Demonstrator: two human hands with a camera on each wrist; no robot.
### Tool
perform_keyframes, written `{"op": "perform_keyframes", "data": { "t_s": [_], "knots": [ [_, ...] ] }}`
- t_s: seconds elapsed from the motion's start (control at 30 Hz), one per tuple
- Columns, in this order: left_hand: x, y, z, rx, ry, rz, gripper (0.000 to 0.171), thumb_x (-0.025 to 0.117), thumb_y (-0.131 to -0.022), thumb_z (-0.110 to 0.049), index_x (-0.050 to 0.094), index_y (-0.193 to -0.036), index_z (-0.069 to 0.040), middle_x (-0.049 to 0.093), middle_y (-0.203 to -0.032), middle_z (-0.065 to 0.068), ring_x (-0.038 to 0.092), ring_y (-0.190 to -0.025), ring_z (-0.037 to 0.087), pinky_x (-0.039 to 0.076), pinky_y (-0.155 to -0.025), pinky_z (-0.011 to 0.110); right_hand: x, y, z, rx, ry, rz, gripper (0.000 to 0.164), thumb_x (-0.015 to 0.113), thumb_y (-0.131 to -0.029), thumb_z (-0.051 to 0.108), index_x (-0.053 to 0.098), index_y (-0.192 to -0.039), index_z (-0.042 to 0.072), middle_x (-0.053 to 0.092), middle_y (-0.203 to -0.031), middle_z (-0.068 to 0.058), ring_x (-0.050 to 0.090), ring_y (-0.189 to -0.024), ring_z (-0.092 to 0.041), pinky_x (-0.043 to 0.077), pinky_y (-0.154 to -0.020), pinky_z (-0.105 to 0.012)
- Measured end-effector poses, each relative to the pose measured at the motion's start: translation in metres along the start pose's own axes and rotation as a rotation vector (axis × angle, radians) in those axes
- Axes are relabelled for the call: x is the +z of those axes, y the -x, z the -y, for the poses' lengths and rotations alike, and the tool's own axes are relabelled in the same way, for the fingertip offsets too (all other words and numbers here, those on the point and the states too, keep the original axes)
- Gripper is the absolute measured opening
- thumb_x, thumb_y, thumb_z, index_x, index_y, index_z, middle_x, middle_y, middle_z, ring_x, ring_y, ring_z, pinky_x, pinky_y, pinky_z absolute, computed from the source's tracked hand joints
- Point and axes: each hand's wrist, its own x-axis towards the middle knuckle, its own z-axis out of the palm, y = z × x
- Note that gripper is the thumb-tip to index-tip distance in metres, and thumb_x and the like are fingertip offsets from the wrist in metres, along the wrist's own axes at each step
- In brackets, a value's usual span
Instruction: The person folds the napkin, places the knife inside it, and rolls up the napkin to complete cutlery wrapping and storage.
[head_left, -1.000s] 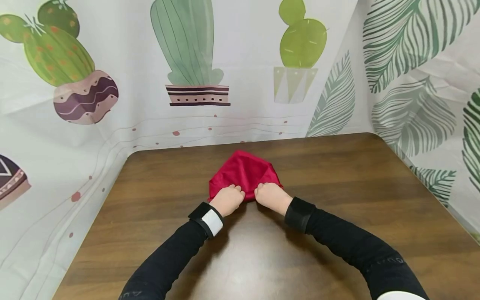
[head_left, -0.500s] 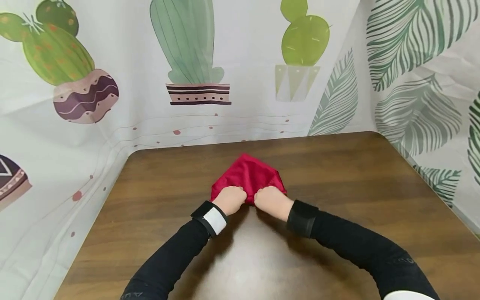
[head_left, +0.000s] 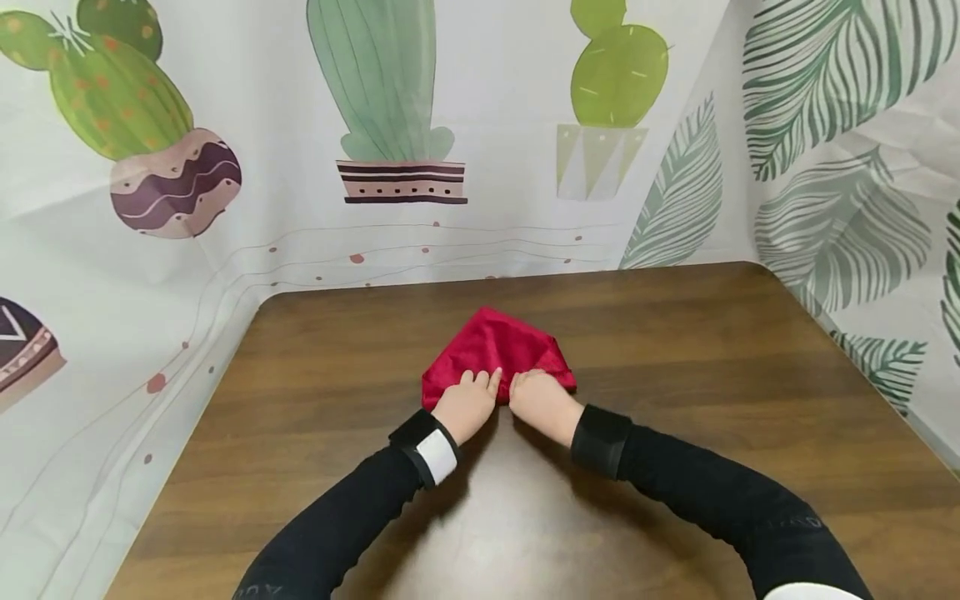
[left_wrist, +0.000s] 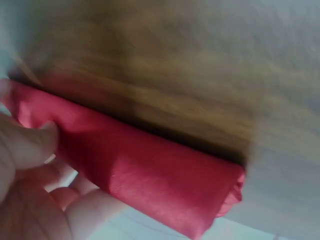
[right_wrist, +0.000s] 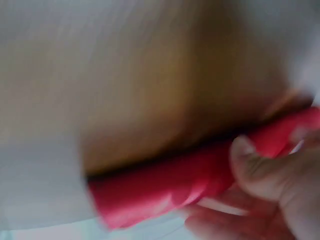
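A shiny red cloth (head_left: 495, 346) lies on the wooden table, its far side narrowing to a blunt point. Along the near edge it is rolled into a thick tube, seen as a red roll (left_wrist: 135, 160) in the left wrist view. My left hand (head_left: 467, 404) rests on the left half of this roll, fingers stretched forward over the cloth and thumb against the near side. My right hand (head_left: 543, 404) grips the right half, fingers curled over it. In the right wrist view its thumb (right_wrist: 250, 167) presses the roll's near side.
The brown wooden table (head_left: 675, 333) reaches out around the cloth on all sides. Behind it hangs a white backdrop (head_left: 510, 183) printed with cacti and leaves. Black sleeves and wrist straps cover both forearms.
My left hand's fingers, curled on the cloth before, have straightened forward over it. The right hand stays at nearly the same spot, still gripping. The cloth has shifted slightly toward me and right.
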Motion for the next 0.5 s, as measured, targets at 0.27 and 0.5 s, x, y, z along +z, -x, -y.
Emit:
{"op": "perform_keyframes", "data": {
  "t_s": [0.27,0.5],
  "knots": [
    [0.007,-0.002,-0.004,0.039,-0.098,-0.154,0.031,0.059,-0.082,-0.010,0.061,-0.112,-0.004,0.047,-0.083,0.008,0.045,-0.073,0.022,0.046,-0.040,0.030,0.012,-0.004,0.008,-0.006,-0.063,-0.102,0.014,0.066,-0.073,0.007,0.062,-0.060,0.008,0.055,-0.058,-0.002,0.052,-0.053,-0.014,0.045,-0.050,-0.023],
    [0.006,-0.011,0.001,0.109,-0.065,-0.186,0.019,0.060,-0.081,-0.007,0.065,-0.099,-0.002,0.047,-0.083,0.008,0.045,-0.070,0.021,0.044,-0.039,0.025,0.007,-0.007,0.007,-0.013,-0.002,-0.048,0.010,0.059,-0.079,0.009,0.067,-0.075,0.004,0.061,-0.063,-0.004,0.056,-0.053,-0.016,0.047,-0.050,-0.024]
  ]
}}
